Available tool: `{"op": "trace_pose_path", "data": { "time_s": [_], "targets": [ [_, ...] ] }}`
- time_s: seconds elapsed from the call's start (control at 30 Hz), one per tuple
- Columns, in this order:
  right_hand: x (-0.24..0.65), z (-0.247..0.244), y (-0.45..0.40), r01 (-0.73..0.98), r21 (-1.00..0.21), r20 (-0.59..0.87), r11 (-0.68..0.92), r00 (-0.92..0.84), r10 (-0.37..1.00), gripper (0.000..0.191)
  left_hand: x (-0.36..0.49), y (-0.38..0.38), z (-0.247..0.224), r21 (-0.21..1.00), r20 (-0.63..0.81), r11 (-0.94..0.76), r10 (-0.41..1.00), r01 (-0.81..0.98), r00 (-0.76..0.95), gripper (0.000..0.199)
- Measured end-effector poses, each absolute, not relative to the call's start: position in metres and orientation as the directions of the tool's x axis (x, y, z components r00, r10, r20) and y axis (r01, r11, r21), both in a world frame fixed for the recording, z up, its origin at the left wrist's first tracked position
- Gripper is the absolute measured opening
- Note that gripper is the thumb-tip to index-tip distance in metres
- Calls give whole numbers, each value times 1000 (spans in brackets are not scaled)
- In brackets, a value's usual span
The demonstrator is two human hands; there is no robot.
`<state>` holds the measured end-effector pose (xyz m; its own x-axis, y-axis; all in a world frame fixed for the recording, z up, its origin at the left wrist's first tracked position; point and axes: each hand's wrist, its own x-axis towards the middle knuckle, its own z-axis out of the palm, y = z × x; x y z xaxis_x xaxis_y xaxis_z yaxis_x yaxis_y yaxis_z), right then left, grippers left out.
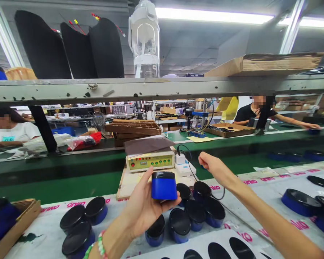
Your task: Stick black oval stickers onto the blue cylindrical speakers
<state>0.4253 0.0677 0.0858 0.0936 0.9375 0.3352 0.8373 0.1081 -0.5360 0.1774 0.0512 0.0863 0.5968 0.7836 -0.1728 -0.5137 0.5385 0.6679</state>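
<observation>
My left hand [142, 205] grips a blue speaker-like cylinder with a black top [164, 185], holding it upright above the white work mat [140, 230]. Several matching blue-and-black cylinders [180, 222] stand close below it, and a black cable [202, 181] loops among them. My right hand [216, 169] reaches out over the green conveyor belt [70, 183], its fingers extended and nothing visible in them. It is nearest a white power adapter [185, 168], which lies next to a beige electronic test box [150, 160] with green and red lights.
A metal shelf rail [162, 88] crosses above, carrying a plastic water bottle [144, 39] and a cardboard sheet [267, 64]. A cardboard tray [24, 223] sits at the lower left. Blue-and-black cylinders [301, 202] stand at the right. Co-workers [259, 111] sit beyond the belt.
</observation>
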Motion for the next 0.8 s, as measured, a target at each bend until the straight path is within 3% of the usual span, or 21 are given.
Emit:
{"op": "trace_pose_path", "data": {
  "time_s": [0.13,0.23,0.3,0.37,0.57,0.67,0.8],
  "targets": [
    [384,100,6,741,-492,473,457,-213,855,30,179,49,81,693,-150,532,766,-487,624,49],
    [362,97,-19,718,-314,639,621,-324,698,29,180,42,78,722,-109,474,797,-504,593,43],
    [356,96,-25,769,-166,730,618,-326,601,34,181,36,76,748,-78,433,810,-503,582,44],
    [354,97,-29,793,-93,740,603,-350,575,35,181,31,75,776,-60,409,806,-480,589,50],
    [348,101,-39,769,-214,611,602,-376,697,38,182,24,76,883,107,167,839,-440,534,51],
    [347,101,-42,808,-171,636,564,-347,690,40,180,21,77,932,218,-29,841,-362,495,51],
    [348,101,-41,833,-116,656,542,-346,671,41,177,15,73,943,330,-309,827,-122,456,57]
  ]
}}
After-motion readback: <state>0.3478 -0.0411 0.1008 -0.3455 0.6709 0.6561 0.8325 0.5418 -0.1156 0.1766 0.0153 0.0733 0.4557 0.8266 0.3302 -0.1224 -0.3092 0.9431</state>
